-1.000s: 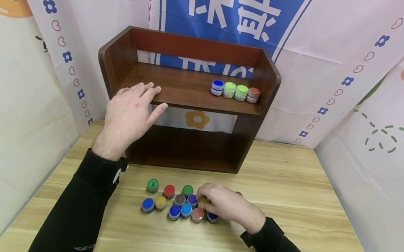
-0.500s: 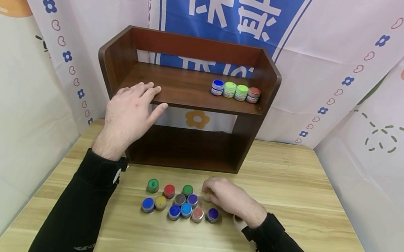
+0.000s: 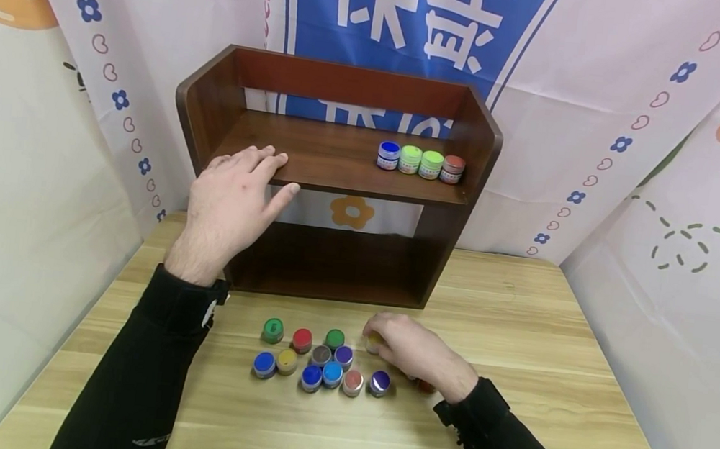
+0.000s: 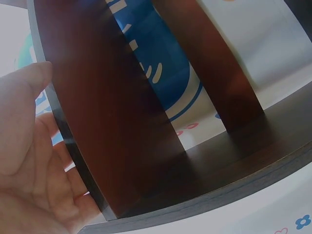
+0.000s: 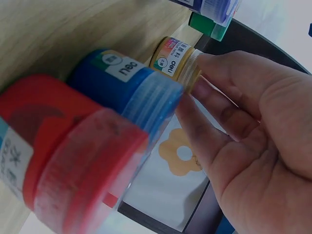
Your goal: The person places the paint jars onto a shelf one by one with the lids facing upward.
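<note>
My right hand (image 3: pixel 416 349) pinches a small yellow paint jar (image 5: pixel 170 58) by its clear lid with thumb and fingertips, low over the table behind the other jars. In the head view that jar is mostly covered by my fingers. Up at the dark brown wooden shelf (image 3: pixel 352 173), my left hand (image 3: pixel 228 201) rests on the left front edge of the middle board, fingers lying over its top and thumb at the edge. The left wrist view has the thumb (image 4: pixel 41 75) against that board's edge, fingers beyond it.
Several paint jars stand on the table, including a light blue jar (image 3: pixel 332 373), a pink jar (image 3: pixel 353 382) and a purple jar (image 3: pixel 379 382). A red-brown jar (image 3: pixel 426 387) shows partly under my right wrist. On the upper shelf, blue, light green and red jars (image 3: pixel 452 170) line the right end.
My right hand has drawn the yellow jar back and slightly right, out of the group, uncovering the purple jar at the front right. The left hand has stayed in place.
</note>
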The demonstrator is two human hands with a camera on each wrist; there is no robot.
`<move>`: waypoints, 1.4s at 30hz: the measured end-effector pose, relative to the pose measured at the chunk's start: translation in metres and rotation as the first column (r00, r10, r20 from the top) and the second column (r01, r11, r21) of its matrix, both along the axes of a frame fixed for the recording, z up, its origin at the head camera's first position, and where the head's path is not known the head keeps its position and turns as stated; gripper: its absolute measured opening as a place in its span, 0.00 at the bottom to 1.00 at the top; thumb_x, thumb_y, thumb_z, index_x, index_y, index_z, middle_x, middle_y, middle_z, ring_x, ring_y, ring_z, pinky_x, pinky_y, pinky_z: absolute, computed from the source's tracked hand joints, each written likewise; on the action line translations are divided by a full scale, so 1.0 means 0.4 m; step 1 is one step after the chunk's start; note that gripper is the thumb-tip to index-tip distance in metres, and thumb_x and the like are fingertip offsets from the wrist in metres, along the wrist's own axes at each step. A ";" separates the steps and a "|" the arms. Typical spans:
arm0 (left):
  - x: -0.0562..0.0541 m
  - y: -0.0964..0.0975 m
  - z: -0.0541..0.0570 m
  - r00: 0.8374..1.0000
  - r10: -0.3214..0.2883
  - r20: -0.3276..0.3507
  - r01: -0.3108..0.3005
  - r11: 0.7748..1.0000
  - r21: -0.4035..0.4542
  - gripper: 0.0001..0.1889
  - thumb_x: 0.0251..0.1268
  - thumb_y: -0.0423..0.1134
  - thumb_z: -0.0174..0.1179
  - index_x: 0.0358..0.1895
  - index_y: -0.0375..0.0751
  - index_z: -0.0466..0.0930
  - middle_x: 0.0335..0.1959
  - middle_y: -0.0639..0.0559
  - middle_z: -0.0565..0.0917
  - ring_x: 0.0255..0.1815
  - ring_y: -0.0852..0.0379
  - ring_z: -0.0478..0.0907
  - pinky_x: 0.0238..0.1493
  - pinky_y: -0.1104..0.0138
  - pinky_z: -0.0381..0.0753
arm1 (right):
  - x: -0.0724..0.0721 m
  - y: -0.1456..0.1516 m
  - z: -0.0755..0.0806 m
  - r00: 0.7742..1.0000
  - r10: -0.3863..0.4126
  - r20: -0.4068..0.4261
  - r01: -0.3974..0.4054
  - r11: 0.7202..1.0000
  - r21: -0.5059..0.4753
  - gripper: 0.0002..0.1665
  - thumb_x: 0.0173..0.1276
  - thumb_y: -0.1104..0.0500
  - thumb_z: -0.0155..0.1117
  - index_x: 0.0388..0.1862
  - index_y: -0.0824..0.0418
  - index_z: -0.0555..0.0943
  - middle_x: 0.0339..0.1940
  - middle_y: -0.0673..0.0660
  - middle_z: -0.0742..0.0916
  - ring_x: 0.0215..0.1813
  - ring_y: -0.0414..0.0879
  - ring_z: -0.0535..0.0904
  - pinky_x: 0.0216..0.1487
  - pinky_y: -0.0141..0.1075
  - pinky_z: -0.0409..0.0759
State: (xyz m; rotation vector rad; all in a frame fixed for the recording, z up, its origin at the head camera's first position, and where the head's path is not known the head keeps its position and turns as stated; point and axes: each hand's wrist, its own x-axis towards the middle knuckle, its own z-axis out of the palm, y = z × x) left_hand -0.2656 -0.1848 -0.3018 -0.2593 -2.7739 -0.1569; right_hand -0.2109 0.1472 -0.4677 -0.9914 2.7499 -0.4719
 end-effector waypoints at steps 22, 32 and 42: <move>-0.002 0.001 0.001 1.000 0.000 0.002 0.000 1.000 -0.003 0.38 0.95 0.66 0.51 0.92 0.45 0.70 0.93 0.35 0.72 0.95 0.34 0.68 0.95 0.34 0.68 | 0.008 0.006 0.134 0.996 0.010 -0.088 -0.018 0.995 -0.099 0.14 0.88 0.64 0.72 0.67 0.62 0.91 0.63 0.58 0.95 0.63 0.51 0.95 0.69 0.46 0.97; -0.002 -0.001 -0.001 1.000 0.001 0.006 -0.001 1.000 -0.001 0.38 0.95 0.66 0.51 0.92 0.46 0.70 0.93 0.35 0.72 0.96 0.34 0.67 0.95 0.34 0.68 | 0.002 0.005 0.221 0.988 0.008 -0.152 -0.024 0.995 -0.100 0.17 0.90 0.62 0.70 0.72 0.62 0.89 0.69 0.59 0.94 0.71 0.54 0.93 0.76 0.49 0.93; -0.002 0.002 -0.001 1.000 0.005 0.004 -0.005 1.000 -0.003 0.38 0.96 0.65 0.52 0.92 0.45 0.70 0.93 0.36 0.72 0.95 0.34 0.68 0.95 0.34 0.68 | -0.005 0.005 0.304 0.974 0.016 -0.224 -0.037 0.995 -0.090 0.19 0.89 0.67 0.69 0.74 0.62 0.88 0.71 0.60 0.93 0.73 0.54 0.93 0.77 0.50 0.93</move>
